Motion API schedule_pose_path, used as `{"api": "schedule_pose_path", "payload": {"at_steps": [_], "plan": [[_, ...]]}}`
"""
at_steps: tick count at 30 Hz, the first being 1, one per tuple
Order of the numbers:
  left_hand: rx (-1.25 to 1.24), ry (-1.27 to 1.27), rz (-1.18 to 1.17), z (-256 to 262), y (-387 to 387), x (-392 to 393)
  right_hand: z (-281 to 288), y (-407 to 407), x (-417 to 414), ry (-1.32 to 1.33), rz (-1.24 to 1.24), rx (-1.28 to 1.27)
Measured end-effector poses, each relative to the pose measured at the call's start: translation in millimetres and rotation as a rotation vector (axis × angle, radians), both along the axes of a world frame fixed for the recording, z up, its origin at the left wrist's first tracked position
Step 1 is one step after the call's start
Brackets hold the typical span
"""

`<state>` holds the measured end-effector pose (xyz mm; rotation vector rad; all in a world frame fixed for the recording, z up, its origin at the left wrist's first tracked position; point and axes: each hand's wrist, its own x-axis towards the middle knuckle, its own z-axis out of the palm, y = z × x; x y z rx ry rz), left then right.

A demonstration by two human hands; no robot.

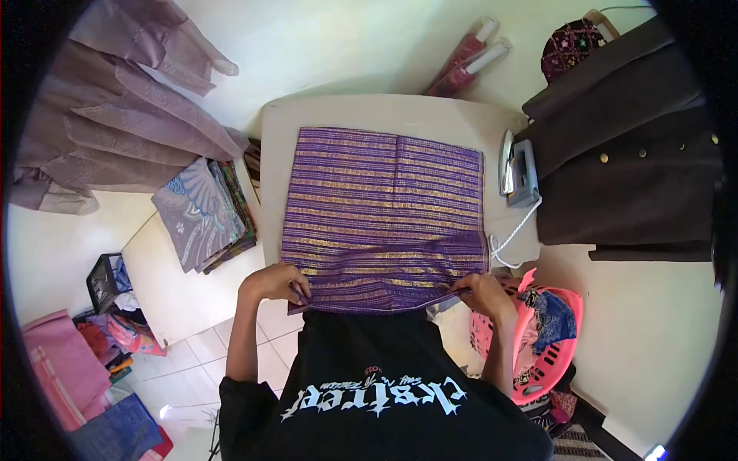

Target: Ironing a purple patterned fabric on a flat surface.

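Observation:
A purple cloth with gold woven stripes point(380, 196) lies spread over a padded ironing table point(346, 109). My left hand point(277, 283) pinches its near left corner area between thumb and fingers. At the near right, my right hand point(484, 295) grips the same near edge. Between the hands the cloth is wrinkled and slightly lifted, while its far part lies flat with a crease down the middle. To the right of the cloth, a clothes iron point(522, 173) rests on the table, its white cord point(516, 230) hanging over the side.
At left, folded batik cloths point(202, 213) are stacked on a pale cabinet point(190, 288). A pink laundry basket point(556, 369) of clothes stands at lower right. A dark buttoned garment point(628, 167) hangs right, a mauve garment point(127, 115) left. Wrapped rolls point(467, 60) lean behind the table.

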<state>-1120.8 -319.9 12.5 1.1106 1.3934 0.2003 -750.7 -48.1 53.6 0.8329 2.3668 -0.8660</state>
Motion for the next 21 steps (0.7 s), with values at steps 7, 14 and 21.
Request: {"api": "schedule_pose_path", "payload": {"at_steps": [7, 14, 21], "plan": [[-0.144, 0.024, 0.067, -6.0, 8.5, 5.1, -27.0, -21.3, 14.3, -0.008, -0.049, -0.111], [0.488, 0.471, 0.479, -55.3, 39.4, -13.5, -36.7, -15.6, 2.4, 0.242, -0.269, -0.034], [0.57, 0.719, 0.79, -90.5, 86.3, -32.8, -87.9, 88.3, -50.7, 0.751, -0.435, 0.496]]}}
